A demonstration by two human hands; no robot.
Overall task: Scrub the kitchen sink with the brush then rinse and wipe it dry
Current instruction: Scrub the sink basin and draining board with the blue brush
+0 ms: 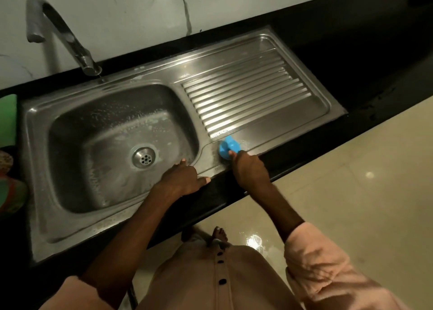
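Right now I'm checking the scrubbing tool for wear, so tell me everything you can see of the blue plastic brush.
The blue plastic brush is small and bright, with a smooth rounded body. The right hand grips it from the near side, hiding its near part. It is pressed on the flat front strip of the stainless steel sink, just below the ribbed drainboard and right of the basin. Its bristles are hidden beneath it, so wear cannot be judged.

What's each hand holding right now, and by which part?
The right hand grips the blue brush by its near end, with the head on the sink's front rim beside the drainboard. The left hand holds nothing and rests on the rim.
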